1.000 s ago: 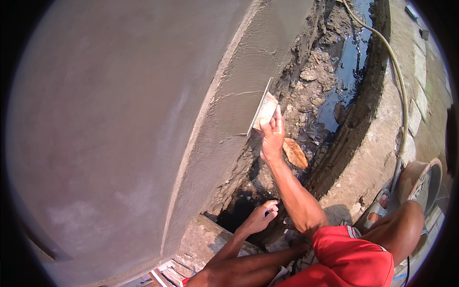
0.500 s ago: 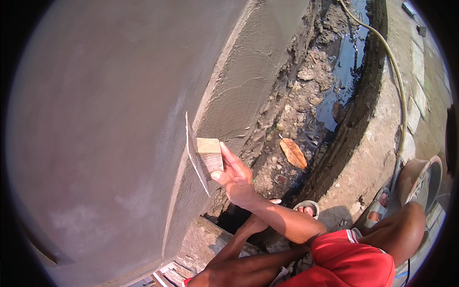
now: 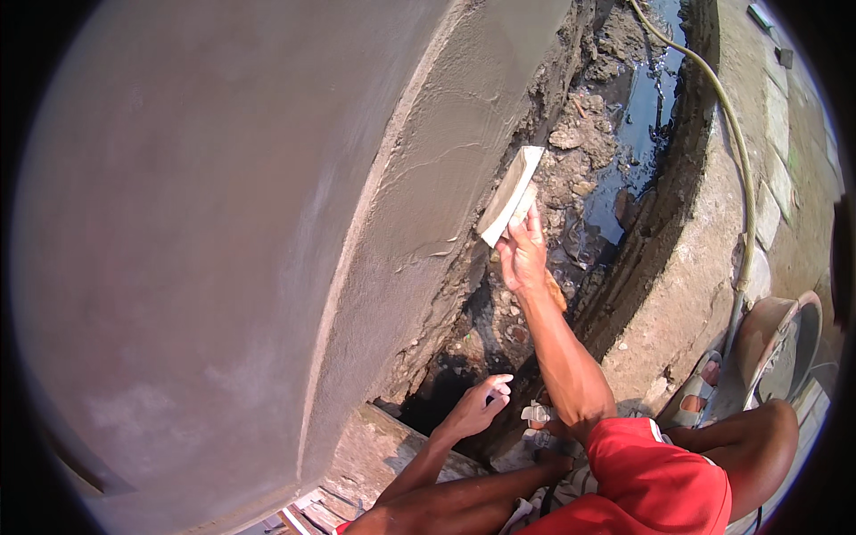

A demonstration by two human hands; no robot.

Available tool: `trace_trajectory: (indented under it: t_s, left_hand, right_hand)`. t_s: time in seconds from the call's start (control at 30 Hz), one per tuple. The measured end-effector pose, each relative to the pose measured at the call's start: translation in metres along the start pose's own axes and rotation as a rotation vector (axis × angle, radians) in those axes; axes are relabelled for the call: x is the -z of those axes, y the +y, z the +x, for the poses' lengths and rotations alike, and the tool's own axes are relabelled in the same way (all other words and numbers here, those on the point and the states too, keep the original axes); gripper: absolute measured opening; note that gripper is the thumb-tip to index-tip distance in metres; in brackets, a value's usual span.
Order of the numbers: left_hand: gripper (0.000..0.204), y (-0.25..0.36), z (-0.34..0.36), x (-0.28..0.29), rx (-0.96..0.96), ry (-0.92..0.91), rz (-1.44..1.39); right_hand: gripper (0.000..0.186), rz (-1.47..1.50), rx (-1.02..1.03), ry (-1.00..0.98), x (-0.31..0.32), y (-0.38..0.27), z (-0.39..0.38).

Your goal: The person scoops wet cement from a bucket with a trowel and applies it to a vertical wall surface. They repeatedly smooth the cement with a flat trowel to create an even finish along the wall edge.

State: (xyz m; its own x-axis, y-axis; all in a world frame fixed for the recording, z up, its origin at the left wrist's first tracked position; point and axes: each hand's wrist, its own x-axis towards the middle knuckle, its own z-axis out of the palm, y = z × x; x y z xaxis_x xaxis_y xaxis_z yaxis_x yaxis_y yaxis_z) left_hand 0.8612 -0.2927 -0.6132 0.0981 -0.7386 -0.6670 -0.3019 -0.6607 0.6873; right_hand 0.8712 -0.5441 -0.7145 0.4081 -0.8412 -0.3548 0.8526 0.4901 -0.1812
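My right hand (image 3: 522, 256) grips a flat plastering float (image 3: 510, 195) with a pale blade and presses it against the wet grey cement band (image 3: 428, 205) that runs along the lower part of a large curved concrete wall (image 3: 196, 232). My left hand (image 3: 475, 408) hangs lower down with loosely curled fingers, holding nothing, above a dark gap at the wall's foot. My bare arms come in from the bottom edge, beside my red shorts (image 3: 651, 486).
A muddy trench (image 3: 615, 134) with rubble and dark water runs beside the wall. A concrete curb (image 3: 687, 267) borders it, with a yellowish hose (image 3: 731, 152) along it. A round basin (image 3: 780, 343) and a sandalled foot (image 3: 700, 392) are at the right. A stone block (image 3: 374, 450) lies below.
My right hand swung the float from the wall's edge at the left back up and right onto the wet cement band. My left hand came back into sight below it.
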Motion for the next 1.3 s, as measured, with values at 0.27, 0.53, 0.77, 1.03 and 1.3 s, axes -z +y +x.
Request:
trace_trajectory:
  t_s: [0.27, 0.53, 0.77, 1.03, 1.3]
  left_hand:
    - [0.04, 0.011, 0.001, 0.001, 0.067, -0.035, 0.021]
    - [0.029, -0.014, 0.003, -0.006, -0.181, 0.056, 0.132]
    - [0.038, 0.012, 0.003, 0.006, 0.035, -0.019, -0.032]
    - [0.042, 0.006, 0.003, 0.002, 0.059, -0.045, 0.01]
    - [0.039, 0.003, 0.003, 0.004, 0.015, -0.021, -0.046]
  right_hand:
    - [0.071, -0.411, 0.307, 0.087, -0.024, 0.037, 0.016]
    - [0.068, -0.465, 0.262, -0.173, -0.126, 0.041, -0.073]
    - [0.07, -0.318, 0.245, -0.074, -0.074, 0.01, -0.06]
    - [0.069, -0.172, 0.119, 0.055, -0.025, 0.02, 0.001]
    - [0.062, -0.437, 0.359, -0.101, -0.122, 0.018, -0.039]
